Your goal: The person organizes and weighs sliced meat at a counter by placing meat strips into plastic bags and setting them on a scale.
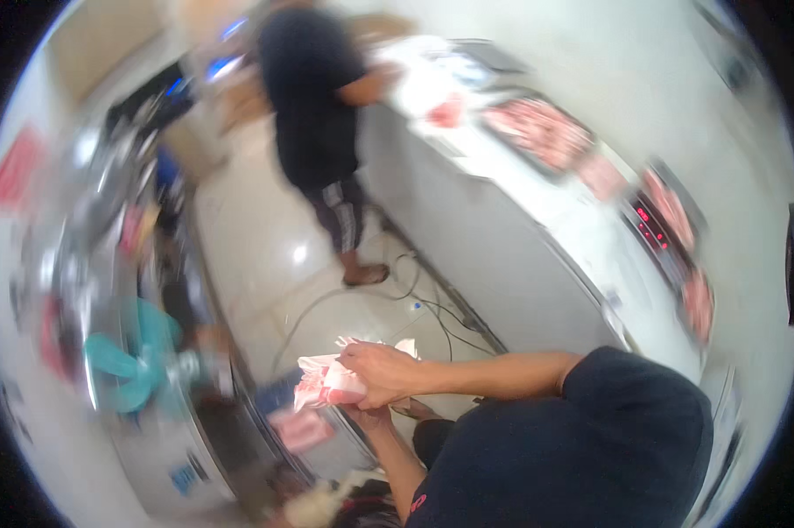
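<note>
A bundle of pink and white sliced raw meat (321,381) is between my two hands, in front of my body and above the floor. My right hand (383,373) grips the slices from above, its fingers curled over a folded piece. Underneath, my left hand (370,417) bears the bundle; most of its fingers are hidden by the meat. Lower down, another pink slab that looks like meat (302,429) lies on a light surface, blurred and apart from my hands.
A co-worker in dark clothes (314,99) stands ahead beside the white counter (548,204). On it are a meat tray (535,132) and a device with a red display (654,228). Black cables (443,317) cross the tiled floor. A teal-bladed fan (136,366) stands left.
</note>
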A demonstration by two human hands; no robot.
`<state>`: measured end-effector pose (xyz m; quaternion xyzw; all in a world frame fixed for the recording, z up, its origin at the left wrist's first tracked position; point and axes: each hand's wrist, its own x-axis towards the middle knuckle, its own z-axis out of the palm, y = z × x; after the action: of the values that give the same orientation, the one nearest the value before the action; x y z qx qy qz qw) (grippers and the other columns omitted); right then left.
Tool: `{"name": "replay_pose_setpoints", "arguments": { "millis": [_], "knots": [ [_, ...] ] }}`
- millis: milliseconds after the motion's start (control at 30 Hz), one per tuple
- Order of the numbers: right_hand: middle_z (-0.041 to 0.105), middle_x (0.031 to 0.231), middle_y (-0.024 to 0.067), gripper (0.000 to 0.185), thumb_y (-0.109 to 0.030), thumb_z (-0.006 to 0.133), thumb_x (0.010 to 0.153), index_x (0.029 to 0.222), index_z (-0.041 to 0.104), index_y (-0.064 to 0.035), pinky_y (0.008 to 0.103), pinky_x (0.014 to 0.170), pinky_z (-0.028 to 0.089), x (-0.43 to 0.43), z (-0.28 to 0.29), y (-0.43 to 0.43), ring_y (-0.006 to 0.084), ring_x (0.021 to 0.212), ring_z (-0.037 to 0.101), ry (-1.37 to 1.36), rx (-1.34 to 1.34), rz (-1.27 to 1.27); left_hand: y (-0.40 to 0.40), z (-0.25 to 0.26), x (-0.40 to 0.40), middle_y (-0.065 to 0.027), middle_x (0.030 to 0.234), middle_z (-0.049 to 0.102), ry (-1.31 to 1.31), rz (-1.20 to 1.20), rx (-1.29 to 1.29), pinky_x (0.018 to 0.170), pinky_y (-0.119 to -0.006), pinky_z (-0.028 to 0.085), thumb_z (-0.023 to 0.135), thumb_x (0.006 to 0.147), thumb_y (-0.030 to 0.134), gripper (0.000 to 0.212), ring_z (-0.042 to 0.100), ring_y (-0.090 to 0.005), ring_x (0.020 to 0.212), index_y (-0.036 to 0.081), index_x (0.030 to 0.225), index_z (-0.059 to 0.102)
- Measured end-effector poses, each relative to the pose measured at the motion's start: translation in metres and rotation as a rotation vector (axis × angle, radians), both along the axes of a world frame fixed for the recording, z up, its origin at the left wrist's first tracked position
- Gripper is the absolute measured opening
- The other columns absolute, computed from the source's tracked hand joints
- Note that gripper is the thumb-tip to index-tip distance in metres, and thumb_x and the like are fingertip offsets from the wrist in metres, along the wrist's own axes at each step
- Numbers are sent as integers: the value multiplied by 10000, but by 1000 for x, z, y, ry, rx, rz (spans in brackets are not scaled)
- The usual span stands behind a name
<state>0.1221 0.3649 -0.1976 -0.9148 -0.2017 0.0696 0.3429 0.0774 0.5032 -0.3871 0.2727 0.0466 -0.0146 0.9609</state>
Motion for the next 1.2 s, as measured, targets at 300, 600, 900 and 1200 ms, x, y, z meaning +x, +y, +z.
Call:
{"name": "replay_pose_setpoints", "arguments": {
  "millis": [300,600,900,1200],
  "knots": [
    [710,986,210,475,-356,828,674,1010,723,-36,525,841,558,-138,174,-182,415,944,694,-286,3,-690,-234,232,-25,-116,1511,522,-378,-684,-235,1175,-489,458,588,977,688,855,527,-300,1396,110,1574,389],
    [743,857,223,552,-396,871,630,917,741,58,446,716,558,-281,254,-425,355,758,710,-323,-158,-1106,-477,316,-154,-136,1498,531,-246,-1115,-254,1145,-517,479,451,1017,745,822,548,-334,1354,85,1509,455],
    [753,828,160,279,-93,841,723,898,720,87,360,622,614,-332,366,-623,228,714,775,-478,582,-1236,-694,396,-136,-144,1296,631,-181,-1366,-354,1073,-576,524,488,1023,712,684,616,-378,1233,112,1341,562],
    [744,793,168,259,-87,833,710,852,707,90,358,584,597,-357,352,-686,218,650,747,-625,345,-1393,-790,396,-5,-47,966,699,-723,-1681,10,831,-430,603,672,1015,411,251,704,-213,895,172,1091,657]
  ]
}}
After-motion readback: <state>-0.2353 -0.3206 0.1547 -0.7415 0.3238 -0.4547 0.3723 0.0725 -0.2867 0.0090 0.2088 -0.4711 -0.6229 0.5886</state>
